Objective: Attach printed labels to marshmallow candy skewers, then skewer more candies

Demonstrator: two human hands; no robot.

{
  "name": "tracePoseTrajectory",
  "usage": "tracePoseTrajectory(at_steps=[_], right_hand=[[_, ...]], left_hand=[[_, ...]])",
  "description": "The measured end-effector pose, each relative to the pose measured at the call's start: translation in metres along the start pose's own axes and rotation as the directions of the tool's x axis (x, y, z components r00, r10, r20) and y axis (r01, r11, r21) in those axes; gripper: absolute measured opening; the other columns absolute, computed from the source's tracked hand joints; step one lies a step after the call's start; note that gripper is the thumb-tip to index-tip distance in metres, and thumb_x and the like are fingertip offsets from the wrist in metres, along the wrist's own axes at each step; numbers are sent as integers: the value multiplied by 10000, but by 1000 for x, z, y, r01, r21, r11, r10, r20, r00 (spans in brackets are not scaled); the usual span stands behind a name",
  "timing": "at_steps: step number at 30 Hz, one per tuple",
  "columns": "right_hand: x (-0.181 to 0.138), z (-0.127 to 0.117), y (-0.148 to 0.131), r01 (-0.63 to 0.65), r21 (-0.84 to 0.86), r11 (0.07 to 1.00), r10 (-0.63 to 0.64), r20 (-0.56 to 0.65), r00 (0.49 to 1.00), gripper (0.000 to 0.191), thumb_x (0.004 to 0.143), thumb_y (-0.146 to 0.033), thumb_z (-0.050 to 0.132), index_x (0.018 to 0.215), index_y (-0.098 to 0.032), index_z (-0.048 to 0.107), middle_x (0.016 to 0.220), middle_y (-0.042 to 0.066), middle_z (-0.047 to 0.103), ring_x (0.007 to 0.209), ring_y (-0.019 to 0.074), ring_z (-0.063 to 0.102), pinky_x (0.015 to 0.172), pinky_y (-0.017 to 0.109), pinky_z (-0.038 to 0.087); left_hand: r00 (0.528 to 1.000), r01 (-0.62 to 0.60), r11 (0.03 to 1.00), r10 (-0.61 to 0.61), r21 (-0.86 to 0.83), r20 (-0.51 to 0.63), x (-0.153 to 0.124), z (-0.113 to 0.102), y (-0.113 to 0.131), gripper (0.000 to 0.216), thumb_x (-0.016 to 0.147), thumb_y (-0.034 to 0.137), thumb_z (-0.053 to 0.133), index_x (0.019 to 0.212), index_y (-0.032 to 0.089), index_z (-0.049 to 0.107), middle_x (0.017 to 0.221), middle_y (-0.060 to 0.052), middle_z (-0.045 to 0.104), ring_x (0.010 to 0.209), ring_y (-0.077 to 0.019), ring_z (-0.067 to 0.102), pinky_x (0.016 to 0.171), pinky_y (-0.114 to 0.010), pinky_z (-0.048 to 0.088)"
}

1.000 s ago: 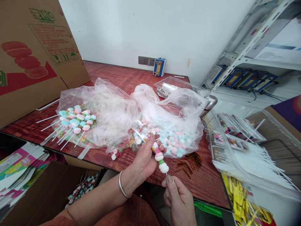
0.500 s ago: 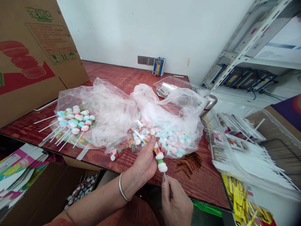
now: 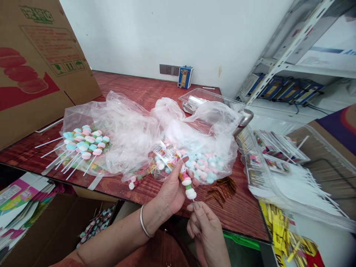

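Note:
My left hand (image 3: 172, 189) is closed around a printed clear wrapper (image 3: 164, 152) and the top of a marshmallow skewer (image 3: 188, 186) that sticks into it. Pink, green and white candy pieces show below my fingers. My right hand (image 3: 207, 231) pinches the white stick's lower end just under the bottom white piece. Both hands hover over the front edge of the red wooden table (image 3: 239, 215). Just behind them lies a clear plastic bag of loose pastel marshmallows (image 3: 205, 165).
A pile of finished skewers (image 3: 82, 142) lies on plastic at the left. A large cardboard box (image 3: 33, 70) stands at the far left. Clear trays with white sticks (image 3: 289, 181) and wrappers sit on the right. A box of skewers (image 3: 96, 224) sits below the table.
The skewer has slid further into the wrapper, so fewer candy pieces show below my left hand. My right hand has risen slightly, with its fingers gathered at the stick's end.

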State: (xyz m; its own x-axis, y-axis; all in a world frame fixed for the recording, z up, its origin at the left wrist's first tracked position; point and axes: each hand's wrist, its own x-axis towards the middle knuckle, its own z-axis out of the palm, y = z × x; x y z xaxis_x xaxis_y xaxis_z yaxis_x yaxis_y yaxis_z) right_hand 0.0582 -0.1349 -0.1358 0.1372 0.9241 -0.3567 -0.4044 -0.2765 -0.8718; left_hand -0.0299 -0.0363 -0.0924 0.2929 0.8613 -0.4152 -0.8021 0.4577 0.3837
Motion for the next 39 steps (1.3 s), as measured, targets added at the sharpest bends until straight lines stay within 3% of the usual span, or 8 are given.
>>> tracePoseTrajectory(at_steps=[6, 10, 15, 18, 21, 28, 35, 39], right_hand=[[-5, -7, 4, 332, -682, 651, -458, -6, 889, 294, 939, -422, 567, 782, -185, 645, 665, -22, 567, 604, 117, 503, 583, 222, 378], [-5, -2, 3, 448, -786, 426, -651, 77, 755, 239, 958, -339, 539, 818, -195, 669, 654, -29, 616, 557, 104, 545, 581, 214, 385], [1, 6, -10, 387, -690, 612, -549, -18, 835, 293, 940, -416, 549, 797, -190, 670, 651, -10, 609, 565, 120, 534, 548, 220, 393], [6, 6, -10, 218, -338, 915, -254, -65, 965, 404, 914, -544, 554, 748, -182, 622, 517, -68, 412, 440, 87, 344, 425, 208, 291], [10, 4, -2, 83, -50, 995, -85, -53, 995, 437, 868, -588, 612, 735, -172, 600, 493, -115, 284, 408, 54, 202, 393, 192, 208], [7, 3, 6, 164, -218, 962, -182, -62, 981, 405, 925, -548, 549, 766, -178, 593, 523, -96, 318, 452, 76, 275, 436, 202, 243], [4, 12, -8, 357, -764, 538, -572, -20, 820, 342, 968, -422, 485, 785, -184, 651, 679, 7, 643, 590, 140, 561, 578, 227, 393], [11, 9, -11, 368, -763, 531, -578, -9, 816, 344, 970, -420, 479, 782, -184, 645, 714, 17, 672, 623, 148, 595, 595, 218, 423]], left_hand=[[991, -86, 996, 86, 3, -105, 5, 2, 5, 222, 830, 334, 730, 825, 148, 608, 785, -27, 634, 680, -145, 644, 739, -319, 556], [991, -60, 998, 60, 5, -120, 2, 5, 1, 260, 828, 372, 734, 832, 150, 599, 740, -15, 615, 627, -130, 616, 717, -317, 556], [999, -17, 1000, 18, 15, -48, -5, 4, -10, 321, 821, 445, 727, 856, 152, 599, 696, 1, 590, 604, -127, 598, 669, -290, 548], [999, 52, 998, -52, 28, -3, -4, -3, -11, 308, 833, 432, 713, 893, 145, 618, 754, -29, 626, 654, -153, 637, 643, -291, 546], [1000, -12, 999, 11, 50, 23, 1, -10, -5, 253, 798, 251, 759, 996, 159, 631, 949, -66, 680, 797, -174, 677, 719, -297, 555], [992, -72, 997, 74, -28, 104, 12, -9, 8, 318, 782, 252, 787, 1038, 159, 621, 737, 30, 566, 633, -87, 562, 712, -264, 529], [997, -74, 997, 74, 10, -16, -3, 4, -20, 369, 783, 432, 774, 940, 160, 580, 657, 49, 511, 576, -86, 520, 637, -235, 498], [999, 38, 999, -38, -1, -31, -9, 1, -27, 393, 748, 417, 806, 945, 154, 589, 723, 20, 570, 644, -106, 579, 682, -252, 514]])
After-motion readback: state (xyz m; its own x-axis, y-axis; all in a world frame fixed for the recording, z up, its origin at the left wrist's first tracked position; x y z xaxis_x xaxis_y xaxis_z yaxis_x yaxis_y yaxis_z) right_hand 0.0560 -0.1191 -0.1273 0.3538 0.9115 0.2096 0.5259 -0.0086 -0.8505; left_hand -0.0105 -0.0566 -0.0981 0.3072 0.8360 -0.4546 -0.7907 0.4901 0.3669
